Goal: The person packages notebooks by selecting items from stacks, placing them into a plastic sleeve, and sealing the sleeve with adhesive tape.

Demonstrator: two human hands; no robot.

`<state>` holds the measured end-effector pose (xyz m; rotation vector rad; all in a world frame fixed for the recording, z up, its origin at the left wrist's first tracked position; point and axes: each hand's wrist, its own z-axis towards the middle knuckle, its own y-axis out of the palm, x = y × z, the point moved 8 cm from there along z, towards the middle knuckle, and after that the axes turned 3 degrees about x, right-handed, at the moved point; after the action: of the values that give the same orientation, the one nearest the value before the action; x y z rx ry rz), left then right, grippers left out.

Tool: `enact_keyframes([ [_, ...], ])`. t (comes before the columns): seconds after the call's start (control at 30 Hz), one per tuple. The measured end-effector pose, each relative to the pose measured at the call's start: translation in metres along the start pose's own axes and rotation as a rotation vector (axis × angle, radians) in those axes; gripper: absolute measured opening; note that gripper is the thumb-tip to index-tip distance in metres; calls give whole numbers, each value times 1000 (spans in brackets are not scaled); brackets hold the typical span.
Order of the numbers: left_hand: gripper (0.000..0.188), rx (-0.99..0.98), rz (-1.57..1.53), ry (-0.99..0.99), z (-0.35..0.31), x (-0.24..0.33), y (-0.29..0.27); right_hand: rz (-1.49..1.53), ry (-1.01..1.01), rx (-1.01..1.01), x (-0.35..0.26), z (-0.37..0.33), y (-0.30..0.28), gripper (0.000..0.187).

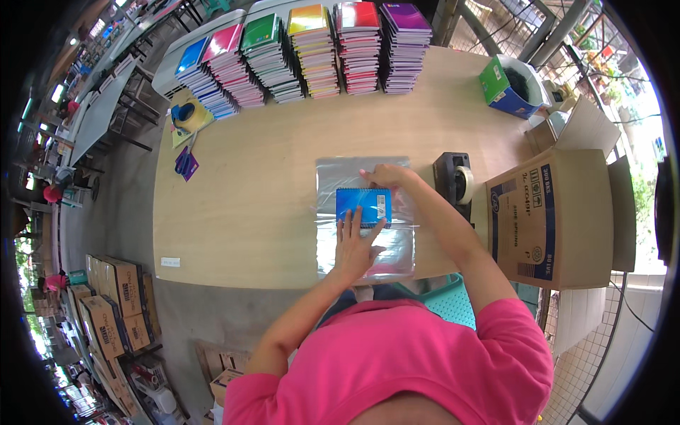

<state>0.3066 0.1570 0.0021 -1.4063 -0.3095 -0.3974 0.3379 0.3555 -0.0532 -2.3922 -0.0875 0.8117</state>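
Pressing down on a blue spiral-bound notebook [344, 200], the left hand [354, 251] is spreading its fingers [356, 217] wide across the cover, gripping nothing. The notebook is lying near the middle of a clear plastic sheet [327, 172], on the near side of the worktop [241, 198]; whether it is lying on the plastic or inside it, I cannot tell. The right hand [389, 176] is reaching past the notebook to the far part of the plastic, its index finger pointing left and the others partly curling; whether they are pinching the plastic, I cannot tell.

Just right of the plastic, a black tape dispenser [445, 173] is standing, and farther right an open cardboard box [584, 219] is sitting. Along the far edge, six notebook stacks [304, 60] are standing in a row, running blue, pink, green, yellow, red and purple from left to right. Scissors [187, 161] are lying on the left, nearer than some tape rolls [193, 117]. A green-and-blue carton [503, 91] is standing at the far right.
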Motion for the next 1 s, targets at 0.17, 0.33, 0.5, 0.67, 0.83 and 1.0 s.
enact_keyframes([
  [0.17, 73, -13, -13, -44, -13, 7, 2, 5, 92, -56, 4, -2, 4, 73],
  [0.33, 75, -64, 18, -86, -18, 1, 8, -119, -96, 301, 4, 16, -9, 42],
  [0.5, 77, -80, 49, -87, -15, 5, 9, -317, -428, 917, 17, 9, -16, 6],
  [0.67, 77, -102, 42, -129, -20, 0, 9, -210, -462, 1028, -2, -2, -17, 8],
  [0.83, 76, -81, 17, -109, -16, 4, 9, -146, -530, 967, 10, 9, -16, 18],
  [1.0, 74, -104, 14, -128, -19, -1, 10, -87, -419, 932, 6, 17, -23, 21],
])
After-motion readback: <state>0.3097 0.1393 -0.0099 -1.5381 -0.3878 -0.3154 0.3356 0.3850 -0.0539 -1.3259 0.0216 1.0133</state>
